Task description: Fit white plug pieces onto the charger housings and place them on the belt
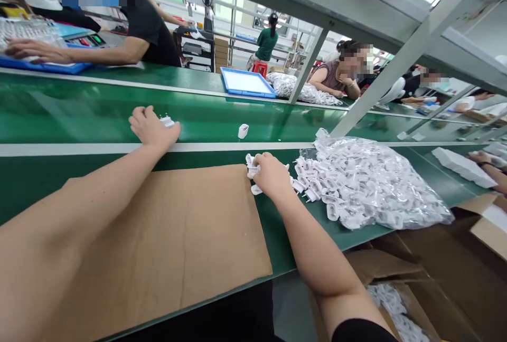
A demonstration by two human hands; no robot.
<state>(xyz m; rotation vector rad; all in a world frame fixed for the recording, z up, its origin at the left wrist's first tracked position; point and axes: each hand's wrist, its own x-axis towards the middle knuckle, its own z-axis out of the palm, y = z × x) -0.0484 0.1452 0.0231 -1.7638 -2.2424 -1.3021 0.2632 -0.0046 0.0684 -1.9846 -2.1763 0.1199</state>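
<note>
My left hand [153,130] reaches over the green conveyor belt, with a white plug adapter [167,121] between its thumb and fingers, metal pins pointing up. A second white plug adapter [243,131] stands alone on the belt, to the right of that hand. At the right corner of the cardboard sheet [206,226], my right hand [273,176] has its fingers curled on a white plastic plug part [252,168]. Several similar parts lie under and beside it; its fingertips are partly hidden. They trail from a clear plastic bag [380,183] full of white parts.
A white rail [206,147] separates the belt from my bench. Slanted metal posts [396,62] rise at the right. Open cardboard boxes [443,257] stand below the bench edge. Across the belt are a blue tray [249,83] and several co-workers; another person's hand [481,158] is far right.
</note>
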